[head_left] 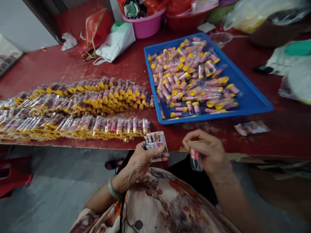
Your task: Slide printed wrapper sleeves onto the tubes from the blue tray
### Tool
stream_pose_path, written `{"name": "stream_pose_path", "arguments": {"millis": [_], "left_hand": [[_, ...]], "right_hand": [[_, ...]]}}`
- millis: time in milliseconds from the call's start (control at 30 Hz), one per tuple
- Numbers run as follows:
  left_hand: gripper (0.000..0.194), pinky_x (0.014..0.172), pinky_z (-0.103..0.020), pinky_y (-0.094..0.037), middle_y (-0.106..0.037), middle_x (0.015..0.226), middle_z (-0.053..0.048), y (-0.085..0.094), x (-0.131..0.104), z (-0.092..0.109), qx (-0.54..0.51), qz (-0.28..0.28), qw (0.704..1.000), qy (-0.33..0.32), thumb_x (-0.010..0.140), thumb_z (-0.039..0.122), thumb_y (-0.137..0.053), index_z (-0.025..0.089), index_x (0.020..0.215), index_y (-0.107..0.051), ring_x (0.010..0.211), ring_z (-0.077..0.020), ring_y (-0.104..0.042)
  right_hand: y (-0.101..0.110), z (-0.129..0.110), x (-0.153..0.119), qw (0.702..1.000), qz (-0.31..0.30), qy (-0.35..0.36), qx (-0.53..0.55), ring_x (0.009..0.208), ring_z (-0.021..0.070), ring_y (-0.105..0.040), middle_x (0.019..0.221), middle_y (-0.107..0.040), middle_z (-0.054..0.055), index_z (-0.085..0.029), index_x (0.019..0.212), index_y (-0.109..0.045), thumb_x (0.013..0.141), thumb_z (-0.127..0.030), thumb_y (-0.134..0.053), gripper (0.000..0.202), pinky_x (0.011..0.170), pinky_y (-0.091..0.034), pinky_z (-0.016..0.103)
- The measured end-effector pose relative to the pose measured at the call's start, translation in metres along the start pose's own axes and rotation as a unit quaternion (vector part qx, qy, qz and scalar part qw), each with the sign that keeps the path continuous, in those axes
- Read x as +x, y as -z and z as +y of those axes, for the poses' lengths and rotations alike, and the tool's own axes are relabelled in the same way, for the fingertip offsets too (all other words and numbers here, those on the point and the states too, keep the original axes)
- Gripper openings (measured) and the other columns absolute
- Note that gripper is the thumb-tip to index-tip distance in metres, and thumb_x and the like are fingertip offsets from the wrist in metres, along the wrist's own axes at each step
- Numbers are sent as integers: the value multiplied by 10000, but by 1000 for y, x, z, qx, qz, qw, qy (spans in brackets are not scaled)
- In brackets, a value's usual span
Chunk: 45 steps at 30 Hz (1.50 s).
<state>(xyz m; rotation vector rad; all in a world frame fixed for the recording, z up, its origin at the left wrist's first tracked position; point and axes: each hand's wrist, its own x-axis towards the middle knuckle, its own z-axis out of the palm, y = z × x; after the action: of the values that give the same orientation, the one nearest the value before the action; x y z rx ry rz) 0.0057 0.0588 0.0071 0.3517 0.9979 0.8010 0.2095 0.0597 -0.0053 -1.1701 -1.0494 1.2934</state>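
Observation:
My left hand (143, 158) is closed on a small stack of printed cards (156, 141), held just off the table's front edge. To its right, my right hand (206, 149) grips a clear tube (195, 160) by its top end, with something red inside and the clear end pointing down. The two hands are apart. Beyond them, a blue tray (216, 115) holds many loose clear tubes with yellow caps and pink contents. Left of the tray lie long stacked rows of similar yellow-capped tubes (97, 124).
A flat printed packet (252, 127) lies right of the tray on the red table (279, 142). Bags (118, 40), a pink basin (145, 26) and a red basin (186, 21) stand at the back. A red stool (14, 174) is on the floor at left.

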Motion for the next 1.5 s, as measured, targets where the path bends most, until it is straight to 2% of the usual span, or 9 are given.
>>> {"name": "stream_pose_path", "arguments": {"millis": [100, 300, 500, 667, 733, 867, 1033, 1300, 1500], "left_hand": [[361, 617, -283, -572, -718, 700, -49, -3, 6, -7, 32, 6, 999, -19, 524, 249, -907, 111, 804, -726, 597, -154, -666], [423, 611, -249, -558, -731, 745, -39, -7, 4, -14, 67, -14, 997, -25, 479, 251, -926, 124, 837, -741, 592, -121, -640], [366, 579, -267, -549, -735, 796, -42, -8, 1, -9, 54, -27, 998, 12, 622, 306, -859, 142, 926, -737, 612, -145, -653], [333, 629, -252, -534, -724, 738, -25, -5, 5, -8, 36, 35, 998, -24, 537, 225, -902, 121, 804, -733, 614, -132, -648], [347, 653, -253, -526, -727, 732, -28, -5, 7, -8, 29, 55, 997, -41, 494, 200, -916, 115, 777, -733, 620, -131, -644], [339, 695, -272, -523, -734, 753, -39, -10, 6, -9, 19, 44, 998, -33, 499, 200, -913, 115, 777, -738, 644, -139, -650], [306, 663, -265, -527, -724, 764, -23, -15, 5, -12, 12, 19, 999, -37, 566, 200, -884, 130, 818, -727, 642, -131, -645], [362, 678, -279, -534, -706, 718, -8, -24, 6, -12, -6, 80, 992, -96, 474, 193, -919, 127, 757, -703, 633, -134, -643], [297, 630, -250, -529, -697, 694, -15, -31, 5, -17, -8, 85, 991, -103, 539, 221, -898, 106, 731, -703, 599, -115, -626]], "right_hand": [[-19, 14, -9, 999, -1, -52, -16, 504, 105, -521, 627, -624, -6, -167, 820, -700, 706, -351, -744, 220, 448, -378, 212], [-27, 3, 2, 990, -63, 1, -124, 531, 97, -475, 568, -532, -19, -153, 623, -689, 718, -276, -664, 157, 481, -345, 221], [-27, 1, 6, 983, -103, -1, -150, 551, 101, -478, 588, -537, -14, -157, 638, -693, 705, -269, -661, 134, 503, -353, 229], [-10, 8, -10, 994, -53, -66, -73, 546, 98, -487, 689, -598, -7, -204, 975, -691, 821, -367, -659, 227, 487, -366, 225], [0, 10, -20, 995, -60, -74, -21, 531, 89, -482, 746, -604, -4, -235, 1052, -661, 856, -369, -637, 239, 469, -367, 224], [12, 12, -37, 994, -84, -54, 52, 547, 84, -515, 871, -594, 12, -254, 1027, -662, 863, -338, -639, 185, 458, -398, 225], [7, 7, -43, 996, -60, -20, 59, 532, 64, -520, 907, -577, 14, -232, 953, -674, 833, -259, -671, 123, 446, -395, 208], [11, 4, -57, 995, -39, 45, 84, 686, 122, -614, 998, -546, 32, -209, 969, -627, 835, -177, -643, 139, 582, -529, 262], [9, 5, -69, 995, 0, 82, 64, 731, 131, -630, 1026, -533, 38, -204, 978, -604, 856, -165, -625, 129, 656, -546, 289]]}}
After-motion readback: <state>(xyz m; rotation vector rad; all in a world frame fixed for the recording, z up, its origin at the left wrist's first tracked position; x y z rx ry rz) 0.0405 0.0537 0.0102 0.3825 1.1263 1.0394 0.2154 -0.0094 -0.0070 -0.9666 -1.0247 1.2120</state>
